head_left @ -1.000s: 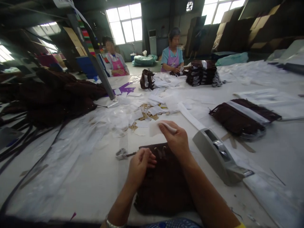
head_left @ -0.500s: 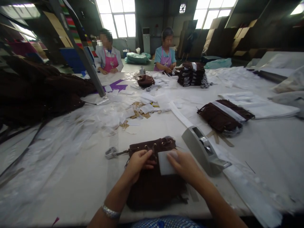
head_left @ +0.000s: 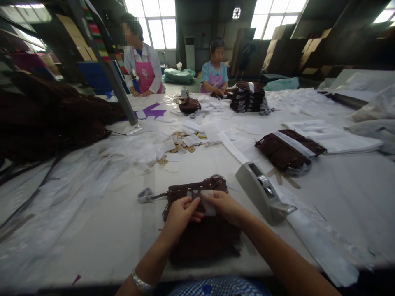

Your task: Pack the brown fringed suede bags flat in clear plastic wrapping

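Note:
A dark brown drawstring bag [head_left: 203, 246] with metal eyelets and fringed sides lies flat on the table in front of me. My left hand [head_left: 182, 216] is closed at its upper front, thumb and forefinger pinching the brown drawstring [head_left: 196, 197] below the eyelets. My right hand [head_left: 227, 206] pinches a thin white sheet [head_left: 210, 209] against the bag, close beside the left fingertips. A pale piece of the sheet also shows left of the cord. A strap with a wrapped end [head_left: 145, 195] sticks out to the bag's left.
A grey tape dispenser [head_left: 262, 193] stands right of the bag. Beyond it lies a banded brown bag [head_left: 288, 150]. White sheets and brown tags [head_left: 182, 144] are scattered mid-table. A metal post [head_left: 108, 61] rises at left beside piled brown bags [head_left: 55, 111]. Two co-workers are across the table.
My right hand has moved left with the white sheet, bringing it up to the drawstring and my left fingers. The co-worker at far left has risen higher.

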{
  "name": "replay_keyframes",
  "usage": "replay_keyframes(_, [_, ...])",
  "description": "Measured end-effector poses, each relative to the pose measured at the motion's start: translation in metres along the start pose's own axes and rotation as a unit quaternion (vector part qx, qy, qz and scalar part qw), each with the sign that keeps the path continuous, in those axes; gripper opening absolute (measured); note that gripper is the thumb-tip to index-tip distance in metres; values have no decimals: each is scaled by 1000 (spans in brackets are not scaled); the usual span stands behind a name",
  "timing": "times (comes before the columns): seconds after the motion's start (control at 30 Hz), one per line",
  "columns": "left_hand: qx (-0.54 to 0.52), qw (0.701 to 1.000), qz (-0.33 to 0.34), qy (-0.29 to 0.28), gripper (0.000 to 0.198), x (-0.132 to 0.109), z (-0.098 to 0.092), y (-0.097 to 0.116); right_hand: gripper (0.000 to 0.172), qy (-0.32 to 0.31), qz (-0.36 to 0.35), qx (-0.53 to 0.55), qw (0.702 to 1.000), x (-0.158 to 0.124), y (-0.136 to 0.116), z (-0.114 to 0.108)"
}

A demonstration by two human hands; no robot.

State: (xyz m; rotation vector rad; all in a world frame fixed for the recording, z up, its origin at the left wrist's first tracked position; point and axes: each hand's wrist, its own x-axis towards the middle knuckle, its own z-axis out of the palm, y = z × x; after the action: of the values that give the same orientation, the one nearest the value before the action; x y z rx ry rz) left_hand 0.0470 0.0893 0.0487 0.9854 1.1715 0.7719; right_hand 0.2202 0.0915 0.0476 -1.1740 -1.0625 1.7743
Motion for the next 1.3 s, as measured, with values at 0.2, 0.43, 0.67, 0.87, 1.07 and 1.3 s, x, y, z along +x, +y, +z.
replay_keyframes(0.2, [93, 994, 54, 2, 33, -7, 3, -11, 46, -32, 51, 59, 996, -5, 1, 2])
replay_keyframes(0.43, [139, 989, 58, 1, 38, -19, -2, -10, 46, -18, 18, -1, 1000, 2, 0, 13])
replay_keyframes(0.67, [141, 969, 104, 172, 40, -30, -33, -14, 45, 4, 66, 52, 996, 1, 2, 11])
replay_keyframes(0.87, [14, 995, 77, 58, 50, -17, -9, -16, 51, 3, 44, 16, 999, -3, 1, 16])
replay_keyframes(1.07, [16, 984, 146, 105, 55, 0, -3, -32, 58, -4, -5, 14, 1000, 8, 25, 12])
replay_keyframes(1.3, [68, 979, 148, 126, 36, -20, -9, -24, 48, -47, 18, 189, 981, -20, 11, 14])
